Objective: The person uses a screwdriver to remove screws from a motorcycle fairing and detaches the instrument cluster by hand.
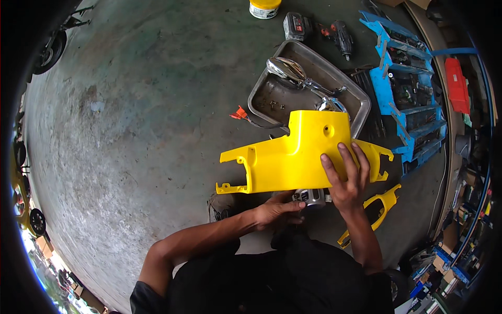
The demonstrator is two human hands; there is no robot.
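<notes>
A glossy yellow plastic cover (280, 166), a vehicle body panel by its look, is in front of me, with notched tabs at both ends and a screw hole near its top. My right hand (348, 180) grips its lower right edge, fingers spread over the face and the thumb out of sight. Below the lower edge, my left hand (280, 212) has its thumb against a silver-grey part (311, 198) with dark slots. Some left fingers are hidden behind the cover, and the part's kind is unclear. From behind the cover a dark cable runs to an orange connector (240, 113).
A metal tray (254, 102) beyond the cover holds chrome mirrors (286, 68) and small screws. A cordless impact wrench (342, 39) lies behind it. To the right stand an opened blue toolbox (386, 86) and a smaller yellow frame (388, 201). A yellow-topped tub (265, 8) is farther off.
</notes>
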